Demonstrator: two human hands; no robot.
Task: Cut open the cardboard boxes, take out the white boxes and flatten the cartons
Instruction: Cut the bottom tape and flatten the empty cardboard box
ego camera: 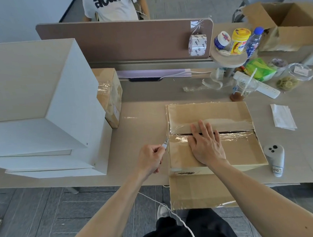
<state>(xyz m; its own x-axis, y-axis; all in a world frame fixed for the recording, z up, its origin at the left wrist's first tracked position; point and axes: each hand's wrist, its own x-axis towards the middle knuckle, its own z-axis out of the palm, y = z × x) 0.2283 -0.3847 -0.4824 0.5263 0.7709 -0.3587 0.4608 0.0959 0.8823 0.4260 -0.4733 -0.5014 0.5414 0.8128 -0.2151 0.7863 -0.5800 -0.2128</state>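
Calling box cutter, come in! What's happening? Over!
Left hand grips cutter at left edge of box. Right hand flat on top. Flaps down, seam tape wrinkled. White boxes stacked left, apart.

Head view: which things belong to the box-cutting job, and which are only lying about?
Job: cardboard box, cutter in left hand, right hand flat on it, white boxes, taped carton.
Lying about: tape roll, drink cup, controller, folded paper, power strip.

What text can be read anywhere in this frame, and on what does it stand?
"acac": dark print on the white T-shirt across the desk, its top cut off.
"H·03": handwritten on the label at the bottom of the white controller.
Too blurred to read: print on the tape roll, the jars, the dark mark on the carton front.
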